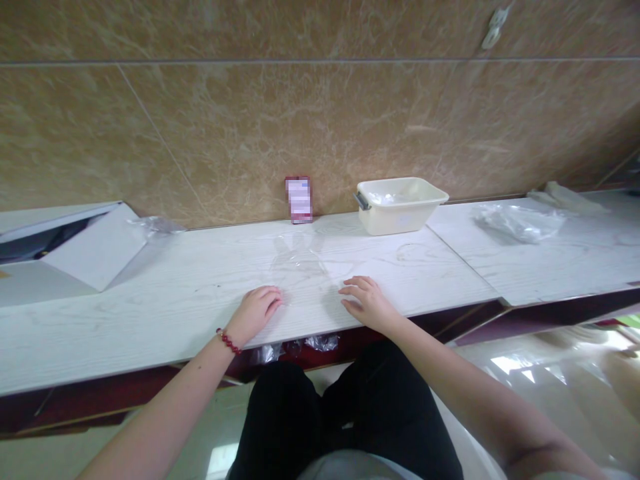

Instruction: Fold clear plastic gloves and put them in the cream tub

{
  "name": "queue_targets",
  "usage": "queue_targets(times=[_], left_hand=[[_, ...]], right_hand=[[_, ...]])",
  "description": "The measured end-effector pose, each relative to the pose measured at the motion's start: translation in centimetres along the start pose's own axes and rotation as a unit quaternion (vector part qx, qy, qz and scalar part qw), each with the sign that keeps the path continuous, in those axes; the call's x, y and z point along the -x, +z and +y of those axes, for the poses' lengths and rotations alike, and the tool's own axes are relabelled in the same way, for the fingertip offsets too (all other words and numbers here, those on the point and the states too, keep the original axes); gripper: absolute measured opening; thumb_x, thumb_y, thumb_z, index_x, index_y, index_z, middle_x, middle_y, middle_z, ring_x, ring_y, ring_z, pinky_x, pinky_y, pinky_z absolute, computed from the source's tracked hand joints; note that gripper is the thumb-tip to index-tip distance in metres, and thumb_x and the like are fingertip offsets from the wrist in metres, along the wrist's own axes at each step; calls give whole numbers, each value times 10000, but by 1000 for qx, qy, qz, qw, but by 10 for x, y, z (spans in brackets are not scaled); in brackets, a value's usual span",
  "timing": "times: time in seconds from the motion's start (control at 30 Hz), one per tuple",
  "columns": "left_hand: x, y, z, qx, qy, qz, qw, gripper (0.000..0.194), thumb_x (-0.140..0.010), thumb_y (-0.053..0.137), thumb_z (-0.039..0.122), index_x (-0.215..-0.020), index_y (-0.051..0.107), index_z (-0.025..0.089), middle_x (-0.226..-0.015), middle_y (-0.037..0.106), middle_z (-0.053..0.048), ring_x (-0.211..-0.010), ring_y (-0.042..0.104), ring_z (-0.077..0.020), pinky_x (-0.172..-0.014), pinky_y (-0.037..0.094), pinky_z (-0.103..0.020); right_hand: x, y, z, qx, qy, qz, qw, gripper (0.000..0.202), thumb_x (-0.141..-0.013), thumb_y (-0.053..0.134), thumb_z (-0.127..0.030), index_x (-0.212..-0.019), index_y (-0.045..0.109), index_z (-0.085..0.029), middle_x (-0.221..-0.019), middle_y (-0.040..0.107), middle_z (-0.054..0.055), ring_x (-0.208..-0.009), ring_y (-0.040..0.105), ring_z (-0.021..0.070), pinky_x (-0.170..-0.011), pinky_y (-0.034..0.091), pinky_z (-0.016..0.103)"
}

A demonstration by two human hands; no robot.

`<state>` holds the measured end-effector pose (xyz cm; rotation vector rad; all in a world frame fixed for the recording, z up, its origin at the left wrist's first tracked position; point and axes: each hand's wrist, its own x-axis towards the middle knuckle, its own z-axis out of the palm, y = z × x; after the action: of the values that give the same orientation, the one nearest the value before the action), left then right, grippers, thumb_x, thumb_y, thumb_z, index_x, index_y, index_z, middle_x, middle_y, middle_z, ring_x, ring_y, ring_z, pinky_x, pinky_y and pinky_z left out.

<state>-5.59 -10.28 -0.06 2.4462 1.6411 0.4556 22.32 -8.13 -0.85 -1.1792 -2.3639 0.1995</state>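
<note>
A clear, transparent item with two rounded lobes at its top (300, 260) lies on the white wood-grain tabletop (200, 267), between and just beyond my hands. My left hand (259, 310) rests near the front edge at the item's lower left, fingers curled together; what they hold, if anything, is too small to make out. To the lower right of the item, my right hand (364, 301) is spread with its fingers apart and nothing in it. A red beaded bracelet (229, 341) circles my left wrist.
A cream bin (400, 210) with plastic inside stands by the wall, right of an upright phone (299, 200). An open white box (95, 250) is at left, with a plastic bag (157, 227) beside it. Another clear bag (523, 221) lies at right. Bags show under the tabletop.
</note>
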Motion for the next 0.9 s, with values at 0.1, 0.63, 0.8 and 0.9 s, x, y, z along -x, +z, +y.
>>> queue_targets(times=[0.1,0.63,0.8,0.9], left_hand=[[-2,-6,5,52,-10,10,999,286,-815,277,336,-897,509,190,-1021,554,-68,-991,478,-171,-900,346,-343],[32,-26,29,177,-40,11,983,247,-833,264,341,-945,436,202,-1025,563,-54,-975,502,-148,-844,384,-283],[43,-17,23,141,-13,0,990,370,-762,414,383,-1083,400,201,-1137,498,-69,-1039,462,-176,-886,372,-327],[42,-7,16,73,12,28,997,464,-727,472,373,-1149,381,203,-1188,455,-71,-1097,406,-191,-941,315,-362]], right_hand=[[-1,-3,0,-13,-31,-13,999,365,-731,488,-375,-1060,502,-217,-1125,480,82,-1111,344,202,-917,271,404],[-48,4,2,-45,-210,-226,950,427,-788,419,-205,-1210,371,-248,-1292,333,5,-1223,182,120,-996,113,346],[-44,3,-5,-77,-206,-262,940,354,-829,342,-229,-1172,422,-261,-1232,419,-19,-1185,273,96,-989,151,308],[-38,1,-7,-111,-217,-237,940,347,-831,340,-238,-1164,435,-253,-1197,459,-20,-1146,336,89,-974,201,280]])
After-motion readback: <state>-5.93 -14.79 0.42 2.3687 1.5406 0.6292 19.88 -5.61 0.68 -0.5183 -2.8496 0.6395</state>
